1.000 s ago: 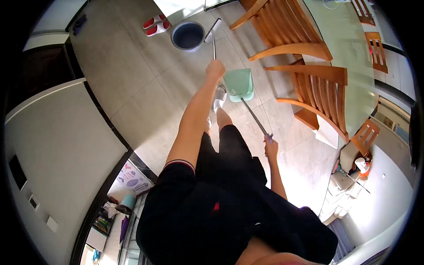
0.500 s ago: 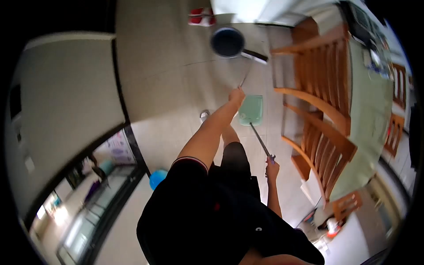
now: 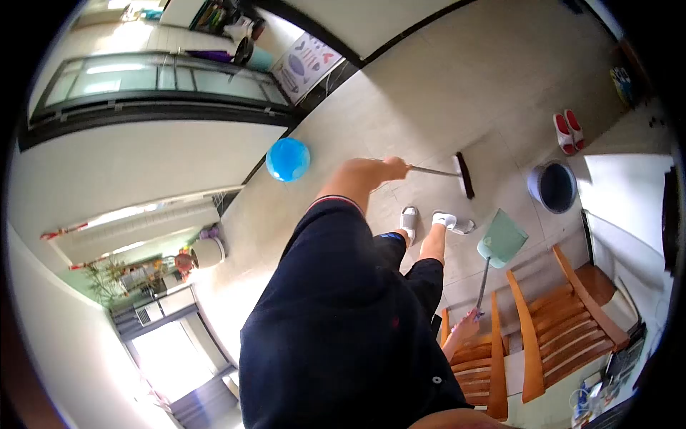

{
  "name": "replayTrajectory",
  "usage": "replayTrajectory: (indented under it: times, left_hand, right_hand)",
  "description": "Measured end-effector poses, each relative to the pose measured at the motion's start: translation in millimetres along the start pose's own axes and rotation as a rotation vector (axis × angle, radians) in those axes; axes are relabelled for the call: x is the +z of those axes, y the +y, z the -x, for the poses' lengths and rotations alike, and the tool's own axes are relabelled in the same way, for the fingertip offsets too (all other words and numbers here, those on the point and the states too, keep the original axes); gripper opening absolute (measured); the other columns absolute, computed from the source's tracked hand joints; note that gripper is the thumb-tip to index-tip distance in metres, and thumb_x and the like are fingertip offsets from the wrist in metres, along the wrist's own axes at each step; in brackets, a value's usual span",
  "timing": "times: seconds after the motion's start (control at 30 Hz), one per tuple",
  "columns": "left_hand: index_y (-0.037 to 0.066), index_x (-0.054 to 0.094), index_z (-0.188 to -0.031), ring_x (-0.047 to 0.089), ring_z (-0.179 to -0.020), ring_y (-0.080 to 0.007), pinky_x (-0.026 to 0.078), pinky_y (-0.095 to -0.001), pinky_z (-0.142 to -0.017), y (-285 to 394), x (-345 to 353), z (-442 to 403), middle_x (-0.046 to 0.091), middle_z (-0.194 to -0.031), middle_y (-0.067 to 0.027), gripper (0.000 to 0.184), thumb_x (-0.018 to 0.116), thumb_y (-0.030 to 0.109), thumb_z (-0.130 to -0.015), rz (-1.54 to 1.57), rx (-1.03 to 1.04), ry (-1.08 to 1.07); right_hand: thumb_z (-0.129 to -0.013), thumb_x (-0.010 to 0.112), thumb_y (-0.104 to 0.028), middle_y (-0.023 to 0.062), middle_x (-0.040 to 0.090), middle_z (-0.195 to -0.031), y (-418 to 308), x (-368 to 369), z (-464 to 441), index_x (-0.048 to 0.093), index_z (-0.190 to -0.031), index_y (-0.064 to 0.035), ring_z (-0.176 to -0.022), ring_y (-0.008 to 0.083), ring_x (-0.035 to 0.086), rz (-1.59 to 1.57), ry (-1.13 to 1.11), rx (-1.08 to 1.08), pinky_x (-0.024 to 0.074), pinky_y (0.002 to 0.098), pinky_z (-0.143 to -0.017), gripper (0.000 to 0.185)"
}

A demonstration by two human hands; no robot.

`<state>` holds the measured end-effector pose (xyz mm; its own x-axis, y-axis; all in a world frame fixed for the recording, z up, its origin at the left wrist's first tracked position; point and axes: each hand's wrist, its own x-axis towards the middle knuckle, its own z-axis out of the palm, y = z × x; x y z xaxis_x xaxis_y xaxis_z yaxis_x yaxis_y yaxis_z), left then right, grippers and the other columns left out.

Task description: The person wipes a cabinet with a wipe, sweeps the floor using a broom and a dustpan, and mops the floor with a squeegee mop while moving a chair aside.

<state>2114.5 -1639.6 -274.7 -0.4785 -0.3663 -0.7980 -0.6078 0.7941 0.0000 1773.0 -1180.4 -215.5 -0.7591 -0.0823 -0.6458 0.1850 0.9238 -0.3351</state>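
Observation:
My left hand is closed around the thin grey handle of a broom. The broom's head, with dark bristles, is at the floor ahead of my feet. In my right hand, lower right beside the wooden chairs, is the grey handle of a pale green dustpan. Its pan is low over the floor, right of my slippers; whether it touches the floor I cannot tell. Broom and dustpan are apart. A dark round bin stands beyond the dustpan.
Wooden chairs line the right side by a table. Red and white slippers lie near the bin and a white wall. A blue ball rests on the floor at left, beside a dark-edged wall. A patterned mat lies by the doorway.
The view has turned, so the ball and doorway now appear higher. My left hand has drawn the broom head away from the bin. Both hands keep their hold.

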Motion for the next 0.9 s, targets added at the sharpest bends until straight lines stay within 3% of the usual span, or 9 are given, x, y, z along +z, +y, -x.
replayTrajectory:
  times: [0.1, 0.2, 0.23, 0.4, 0.53, 0.6, 0.83, 0.87, 0.9]
  left_hand:
    - [-0.001, 0.030, -0.138, 0.065, -0.082, -0.0301, 0.054, -0.0390, -0.062, -35, 117, 42, 0.064, -0.096, -0.0123, 0.059, 0.052, 0.014, -0.085, 0.198, -0.234, 0.010]
    - [-0.008, 0.029, -0.136, 0.065, -0.084, -0.0287, 0.054, -0.0355, -0.063, -10, 149, 116, 0.064, -0.100, -0.0134, 0.061, 0.054, 0.006, -0.082, 0.141, -0.254, 0.076]
    - [-0.005, 0.041, -0.128, 0.062, -0.098, -0.0302, 0.053, -0.0401, -0.074, 9, 107, 149, 0.060, -0.112, -0.0180, 0.044, 0.048, 0.008, -0.087, 0.441, -0.381, -0.107]
    - [0.003, 0.057, -0.113, 0.062, -0.098, -0.0324, 0.052, -0.0422, -0.078, 100, 147, 122, 0.059, -0.111, -0.0211, 0.031, 0.050, 0.011, -0.084, 0.989, -0.553, -0.011]
    - [-0.012, 0.052, -0.113, 0.063, -0.097, -0.0328, 0.053, -0.0404, -0.078, 170, 120, 106, 0.059, -0.107, -0.0279, 0.039, 0.052, 0.012, -0.082, 1.109, -0.466, 0.011]
    - [-0.019, 0.042, -0.121, 0.064, -0.095, -0.0298, 0.054, -0.0381, -0.075, 202, 118, 97, 0.058, -0.109, -0.0289, 0.052, 0.054, 0.013, -0.081, 1.132, -0.488, 0.002]
    - [0.003, 0.065, -0.104, 0.065, -0.092, -0.0263, 0.054, -0.0344, -0.071, 233, 140, 138, 0.066, -0.100, -0.0143, 0.026, 0.056, 0.010, -0.081, 0.897, -0.324, 0.136]
    - [0.005, 0.067, -0.100, 0.065, -0.091, -0.0259, 0.054, -0.0344, -0.071, 236, 150, 141, 0.066, -0.100, -0.0127, 0.023, 0.056, 0.010, -0.080, 0.841, -0.253, 0.130]
    - [0.008, 0.069, -0.096, 0.066, -0.090, -0.0255, 0.054, -0.0344, -0.070, 241, 163, 146, 0.067, -0.100, -0.0111, 0.021, 0.057, 0.010, -0.080, 0.779, -0.177, 0.119]
  right_hand:
    - [-0.086, 0.056, -0.043, 0.0103, 0.061, -0.064, -76, -8, 63, 0.063, -0.088, 0.0075, -0.055, 0.0214, 0.054, -0.026, -0.083, 0.088, 0.0400, 0.0371, -0.048, 0.051]
    - [-0.087, 0.055, -0.041, 0.0129, 0.057, -0.056, -54, 12, 61, 0.064, -0.078, 0.0076, -0.050, 0.0241, 0.051, -0.094, 0.090, -0.407, 0.0391, 0.0386, -0.049, 0.051]
    - [-0.088, 0.055, -0.040, 0.0198, 0.059, -0.059, -54, 10, 71, 0.064, -0.076, 0.0083, -0.052, 0.0306, 0.053, 0.103, 0.083, -0.468, 0.0409, 0.0422, -0.052, 0.051]
    - [-0.086, 0.055, -0.043, 0.0264, 0.060, -0.065, -34, 31, 104, 0.063, -0.076, 0.0101, -0.062, 0.0420, 0.057, 0.325, 0.063, -0.454, 0.0421, 0.0479, -0.060, 0.055]
    - [-0.086, 0.055, -0.043, 0.0271, 0.059, -0.064, 23, 59, 120, 0.063, -0.075, 0.0106, -0.060, 0.0420, 0.057, 0.190, -0.014, -0.459, 0.0417, 0.0479, -0.058, 0.055]
    - [-0.086, 0.055, -0.046, 0.0174, 0.063, -0.063, 55, 60, 128, 0.066, -0.076, 0.0055, -0.059, 0.0286, 0.060, 0.493, 0.034, -0.510, 0.0440, 0.0406, -0.057, 0.053]
    - [-0.081, 0.061, -0.046, 0.0168, 0.061, -0.060, 199, 69, 131, 0.066, -0.075, 0.0076, -0.057, 0.0250, 0.059, 0.298, -0.097, -0.315, 0.0433, 0.0355, -0.054, 0.054]
    - [-0.088, 0.049, -0.041, 0.0175, 0.064, -0.070, 196, 61, 149, 0.062, -0.099, 0.0055, -0.068, 0.0287, 0.064, 0.430, -0.160, -0.359, 0.0455, 0.0352, -0.058, 0.050]
    - [-0.088, 0.049, -0.041, 0.0175, 0.064, -0.070, 200, 55, 154, 0.062, -0.099, 0.0055, -0.068, 0.0287, 0.064, 0.429, -0.158, -0.349, 0.0455, 0.0352, -0.058, 0.050]
